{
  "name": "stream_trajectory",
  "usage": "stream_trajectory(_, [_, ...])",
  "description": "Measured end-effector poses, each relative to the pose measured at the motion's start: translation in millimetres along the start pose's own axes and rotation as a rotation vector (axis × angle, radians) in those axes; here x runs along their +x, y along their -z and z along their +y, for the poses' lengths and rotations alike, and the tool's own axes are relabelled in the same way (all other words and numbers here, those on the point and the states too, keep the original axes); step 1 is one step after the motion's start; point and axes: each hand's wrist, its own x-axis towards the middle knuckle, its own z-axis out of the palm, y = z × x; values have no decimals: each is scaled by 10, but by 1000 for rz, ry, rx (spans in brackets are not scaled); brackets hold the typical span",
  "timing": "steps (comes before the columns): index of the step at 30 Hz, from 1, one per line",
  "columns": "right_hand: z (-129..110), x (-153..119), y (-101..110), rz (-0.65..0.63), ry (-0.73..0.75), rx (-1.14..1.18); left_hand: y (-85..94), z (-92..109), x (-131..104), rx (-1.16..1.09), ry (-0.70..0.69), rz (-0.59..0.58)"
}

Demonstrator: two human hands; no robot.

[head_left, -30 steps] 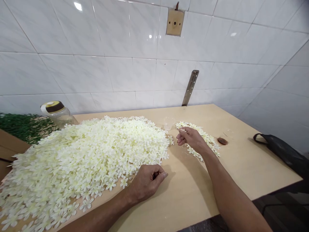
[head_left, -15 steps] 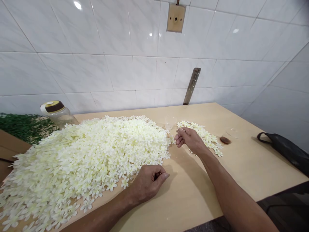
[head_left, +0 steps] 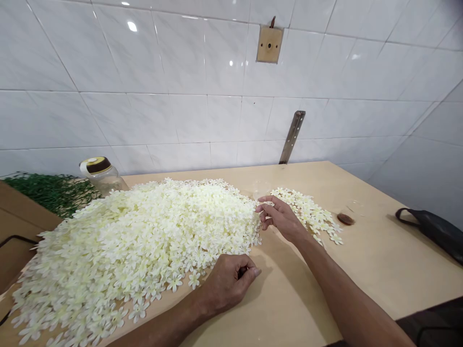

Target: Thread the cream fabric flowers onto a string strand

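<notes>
A large heap of white flowers [head_left: 155, 226] with pale yellow centres covers the left and middle of the table. My left hand [head_left: 231, 282] rests at the heap's lower right edge, thumb and fingers pressed together; what they hold, if anything, is too small to tell. At the right end of the heap is my right hand [head_left: 277, 217], its fingers apart and nothing seen between them. Beyond and to the right of it lies a smaller spread of white flowers [head_left: 311, 212].
A clear bottle [head_left: 104, 178] with a brown and yellow lid and green netting [head_left: 54, 190] stand back left, beside a cardboard box [head_left: 21, 221]. On the right lie a small brown disc [head_left: 345, 219] and a black pouch [head_left: 434, 231]. A metal bracket [head_left: 292, 137] leans at the wall.
The fingers of my right hand have opened from a pinch, near the heap's right end. My left hand keeps its pinch. The whole view has shifted slightly, with things lower and further right.
</notes>
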Motion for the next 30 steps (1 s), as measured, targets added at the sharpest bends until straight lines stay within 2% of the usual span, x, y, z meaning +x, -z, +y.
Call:
stream_trajectory(9, [-12, 19, 118, 14, 4, 51, 16, 24, 5, -7, -11, -4])
stream_trajectory(18, [-96, -47, 22, -70, 17, -14, 19, 39, -16, -33, 24, 33])
stream_trajectory(23, [-113, -120, -78, -38, -16, -99, 43, 20, -33, -62, 37, 34])
stream_trajectory(26, [-122, -163, -161, -35, -46, -145, 31, -14, -69, -77, 24, 98])
stream_trajectory(30, [-206, -208, -232, -180, -102, 69, 31, 16, -105, -99, -29, 258])
